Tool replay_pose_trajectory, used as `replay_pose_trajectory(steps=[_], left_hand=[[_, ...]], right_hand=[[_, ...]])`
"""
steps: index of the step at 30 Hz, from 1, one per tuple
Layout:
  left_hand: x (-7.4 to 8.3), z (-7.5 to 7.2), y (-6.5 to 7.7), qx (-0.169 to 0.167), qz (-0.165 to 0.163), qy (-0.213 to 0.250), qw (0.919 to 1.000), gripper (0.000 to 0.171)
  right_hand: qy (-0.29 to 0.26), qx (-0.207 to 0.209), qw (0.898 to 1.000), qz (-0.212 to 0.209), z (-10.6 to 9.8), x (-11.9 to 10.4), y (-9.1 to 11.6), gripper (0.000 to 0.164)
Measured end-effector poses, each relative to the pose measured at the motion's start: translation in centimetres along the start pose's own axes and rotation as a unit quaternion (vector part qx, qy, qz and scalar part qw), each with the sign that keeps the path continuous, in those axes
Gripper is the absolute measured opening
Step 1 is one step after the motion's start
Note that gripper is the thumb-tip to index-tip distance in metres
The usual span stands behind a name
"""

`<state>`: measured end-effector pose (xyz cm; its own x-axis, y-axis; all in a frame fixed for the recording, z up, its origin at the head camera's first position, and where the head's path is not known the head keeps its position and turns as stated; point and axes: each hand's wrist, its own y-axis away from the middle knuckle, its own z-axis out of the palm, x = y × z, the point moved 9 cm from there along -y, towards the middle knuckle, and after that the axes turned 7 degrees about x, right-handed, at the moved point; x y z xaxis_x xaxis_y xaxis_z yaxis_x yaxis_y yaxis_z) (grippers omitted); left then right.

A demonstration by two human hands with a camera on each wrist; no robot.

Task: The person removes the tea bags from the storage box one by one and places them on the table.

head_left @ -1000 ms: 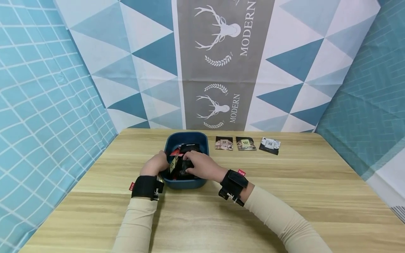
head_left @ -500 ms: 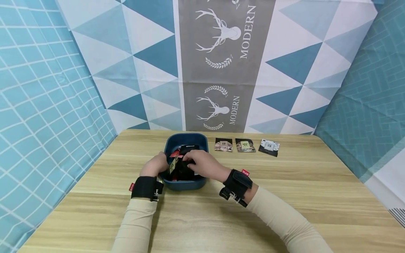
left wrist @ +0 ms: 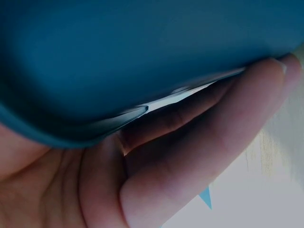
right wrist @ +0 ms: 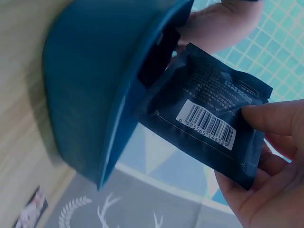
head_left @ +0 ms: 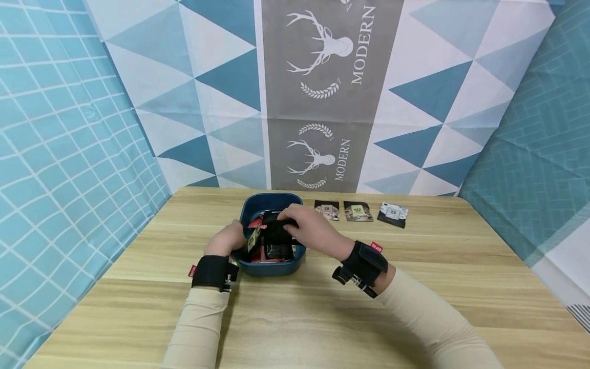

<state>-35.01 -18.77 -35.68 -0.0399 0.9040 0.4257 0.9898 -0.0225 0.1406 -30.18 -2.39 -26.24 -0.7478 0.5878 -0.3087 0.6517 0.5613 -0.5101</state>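
Note:
A dark blue plastic bin [head_left: 267, 269] holds several small sachets, black and red among them. My left hand [head_left: 225, 240] grips its left wall; the left wrist view shows the fingers [left wrist: 204, 137] curled along the blue wall. Beside that hand, inside the bin, a sachet with a yellow label [head_left: 253, 239] leans on edge. My right hand [head_left: 318, 231] pinches a flat black sachet [right wrist: 204, 114] by one end, thumb on top, over the bin's right side. The sachet's side with white print and a barcode faces the right wrist camera.
To the right of the bin, a row of three sachets lies on the wooden table [head_left: 295, 328]: a brownish one [head_left: 333, 211] partly behind my right hand, a yellow-labelled one [head_left: 358, 211] and a white-and-black one [head_left: 393, 214]. A patterned cloth [head_left: 313, 113] hangs behind the table.
My right hand has risen out of the sachets and shifted right, bringing the black sachet with it. More of the bin's contents shows. My left hand stays at the left wall.

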Motion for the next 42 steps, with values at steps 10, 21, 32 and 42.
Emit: replay_pose_trajectory(steps=[10, 21, 32, 42], left_hand=[[0.3, -0.2, -0.1, 0.005, 0.011, -0.006, 0.9999, 0.06], [0.1, -0.2, 0.0, 0.002, -0.002, -0.008, 1.0, 0.059], [0.1, 0.0, 0.3, 0.009, 0.003, 0.001, 1.0, 0.059], [0.0, -0.1, 0.2, 0.01, -0.002, -0.006, 0.9999, 0.06]], right_hand=[[0.015, 0.053, 0.998, 0.042, -4.1, 3.7, 1.6, 0.021], [0.102, 0.056, 0.989, 0.094, -5.7, 10.0, 5.1, 0.024], [0.176, 0.075, 0.976, 0.107, -8.2, 18.3, 9.6, 0.022], [0.208, 0.032, 0.953, 0.22, -11.5, 24.0, 12.8, 0.023]])
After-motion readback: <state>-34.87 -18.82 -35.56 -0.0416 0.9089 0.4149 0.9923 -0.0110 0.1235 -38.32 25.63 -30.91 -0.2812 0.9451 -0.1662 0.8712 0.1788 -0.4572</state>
